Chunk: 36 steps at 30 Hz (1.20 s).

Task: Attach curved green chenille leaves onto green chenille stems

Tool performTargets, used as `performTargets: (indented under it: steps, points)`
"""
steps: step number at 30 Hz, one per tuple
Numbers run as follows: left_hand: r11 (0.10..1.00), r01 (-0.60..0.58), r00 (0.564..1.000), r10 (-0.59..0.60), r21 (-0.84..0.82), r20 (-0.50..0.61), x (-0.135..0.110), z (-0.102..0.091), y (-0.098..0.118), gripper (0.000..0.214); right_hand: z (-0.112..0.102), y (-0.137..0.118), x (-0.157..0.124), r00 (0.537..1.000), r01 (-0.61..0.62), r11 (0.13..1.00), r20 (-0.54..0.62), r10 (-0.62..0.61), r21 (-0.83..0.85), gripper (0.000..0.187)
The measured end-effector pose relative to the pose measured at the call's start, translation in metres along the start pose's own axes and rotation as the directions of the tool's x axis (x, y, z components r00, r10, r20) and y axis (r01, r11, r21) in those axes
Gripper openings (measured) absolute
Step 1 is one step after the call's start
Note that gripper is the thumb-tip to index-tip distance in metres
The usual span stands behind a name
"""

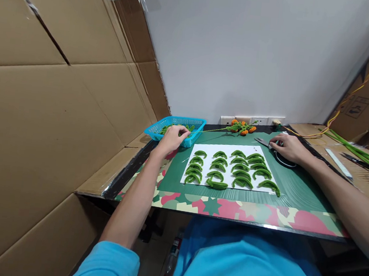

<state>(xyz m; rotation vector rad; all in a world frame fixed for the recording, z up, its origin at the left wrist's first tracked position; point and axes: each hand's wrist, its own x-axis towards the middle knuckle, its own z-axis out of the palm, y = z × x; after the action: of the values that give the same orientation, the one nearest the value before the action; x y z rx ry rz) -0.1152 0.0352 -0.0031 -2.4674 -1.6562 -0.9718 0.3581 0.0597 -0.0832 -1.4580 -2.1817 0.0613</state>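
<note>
My left hand [172,139] reaches over the near edge of a blue plastic basket [191,142]. Its fingertips are pinched at the end of a thin stem [210,131], which runs right to a bunch of orange flowers with green parts [243,127]. Fuzzy green pieces [188,129] lie inside the basket, partly behind that hand. On the right, my right hand [285,147] is curled over a pair of scissors [262,142], blades pointing left and dark handles partly under the palm. Between my hands, curved fuzzy green pieces [241,182] lie in columns on a white sheet [228,149].
A green mat [311,191] covers the table, with a patterned strip [210,205] along the front edge. Cardboard [58,111] walls the left side. At right are long green stems [361,150], a white strip [338,163] and a dark tool [363,164]. Sockets [259,120] line the wall.
</note>
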Motion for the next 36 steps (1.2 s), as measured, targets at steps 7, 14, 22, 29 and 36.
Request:
performTargets:
  steps: [7, 14, 22, 29, 36]
  points:
    - [0.991, -0.121, 0.993, 0.12, 0.062, 0.019, -0.0017, -0.0041, 0.0016, 0.022, 0.0007, 0.0011, 0.0005, 1.0, 0.005, 1.0, 0.009, -0.005, -0.012, 0.032]
    - [0.984, -0.154, 0.988, 0.155, 0.085, -0.004, -0.0047, -0.0062, 0.0061, 0.02, -0.0003, 0.0004, 0.001, 1.0, 0.003, 1.0, 0.009, -0.003, 0.004, 0.032]
    - [0.982, -0.181, 0.981, 0.185, 0.052, -0.066, -0.0041, -0.0038, 0.006, 0.018, -0.0001, 0.0004, 0.0013, 1.0, -0.004, 1.0, 0.018, 0.004, 0.005, 0.032]
    - [0.987, -0.162, 0.983, 0.163, 0.02, -0.084, -0.005, -0.0031, 0.0066, 0.02, 0.0007, 0.0017, 0.0007, 1.0, 0.003, 1.0, 0.006, -0.003, 0.015, 0.03]
    - [0.989, -0.149, 0.983, 0.148, 0.0, -0.112, -0.0045, -0.002, 0.0044, 0.021, -0.0004, -0.0007, 0.0012, 1.0, -0.007, 1.0, 0.01, 0.007, 0.003, 0.029]
